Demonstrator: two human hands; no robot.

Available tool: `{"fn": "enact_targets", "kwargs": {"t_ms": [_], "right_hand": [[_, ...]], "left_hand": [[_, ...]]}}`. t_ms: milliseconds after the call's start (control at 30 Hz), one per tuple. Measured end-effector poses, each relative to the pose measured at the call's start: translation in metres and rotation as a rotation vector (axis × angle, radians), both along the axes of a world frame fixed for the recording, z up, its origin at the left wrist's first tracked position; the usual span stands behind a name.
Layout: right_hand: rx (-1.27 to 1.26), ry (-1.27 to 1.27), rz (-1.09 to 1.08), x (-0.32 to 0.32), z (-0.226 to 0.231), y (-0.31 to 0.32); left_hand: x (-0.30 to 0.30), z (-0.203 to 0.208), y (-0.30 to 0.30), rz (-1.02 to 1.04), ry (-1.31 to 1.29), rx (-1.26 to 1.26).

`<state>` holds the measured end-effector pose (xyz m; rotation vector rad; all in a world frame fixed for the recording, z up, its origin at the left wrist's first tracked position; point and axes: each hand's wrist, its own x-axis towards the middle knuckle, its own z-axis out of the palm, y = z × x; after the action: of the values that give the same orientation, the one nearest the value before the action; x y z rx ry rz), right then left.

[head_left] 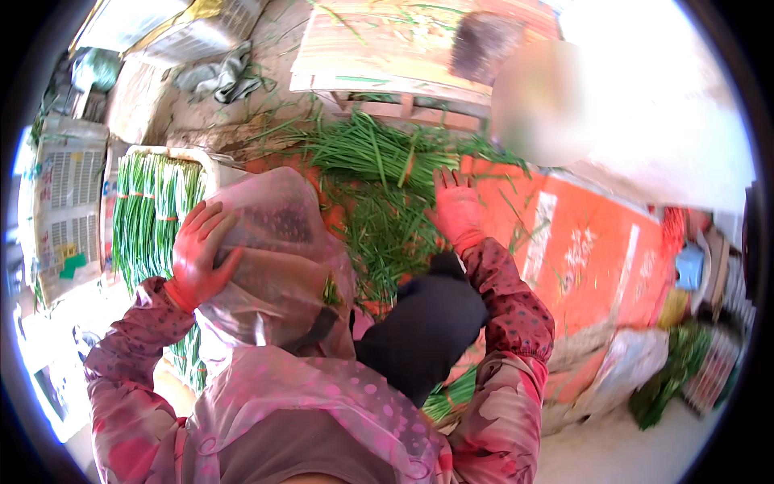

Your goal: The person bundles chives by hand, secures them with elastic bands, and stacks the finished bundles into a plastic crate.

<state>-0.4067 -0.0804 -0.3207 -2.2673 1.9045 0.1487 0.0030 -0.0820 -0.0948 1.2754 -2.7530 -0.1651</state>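
My left hand (197,254), in a red glove, has its fingers spread and holds nothing. It is at the edge of the translucent pink-spotted apron (282,210) over my left knee. Just beyond it, tied bundles of long green stalks (149,210), like chives, stand in a white crate (214,171). My right hand (455,208), also red-gloved, is flat with fingers pointing away from me. It lies by the near right edge of a heap of green stalks (375,149), on or just over the ground sheet; contact is unclear. Loose cut greens (387,234) are scattered between my knees.
A low wooden table (379,44) stands at the far side, with a dark bristly thing (484,47) and a blurred patch beside it. An orange-red sheet (564,266) covers the ground at right. White crates (68,202) line the left; a dark green bundle (669,375) lies far right.
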Motion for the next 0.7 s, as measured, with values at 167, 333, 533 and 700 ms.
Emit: {"fn": "enact_targets", "kwargs": {"t_ms": [167, 333, 533, 700], "right_hand": [[0.028, 0.062, 0.026, 0.024, -0.076, -0.050], [0.086, 0.049, -0.074, 0.016, -0.115, -0.094], [0.839, -0.763, -0.219, -0.004, -0.074, -0.105], [1.035, -1.330, -0.469, 0.031, 0.045, -0.036]], "left_hand": [[0.003, 0.004, -0.008, 0.067, -0.054, 0.077], [0.001, 0.005, -0.017, 0.102, -0.114, 0.118], [0.011, 0.002, -0.022, 0.087, -0.014, 0.095], [0.010, -0.002, -0.014, 0.100, 0.092, 0.039]]}}
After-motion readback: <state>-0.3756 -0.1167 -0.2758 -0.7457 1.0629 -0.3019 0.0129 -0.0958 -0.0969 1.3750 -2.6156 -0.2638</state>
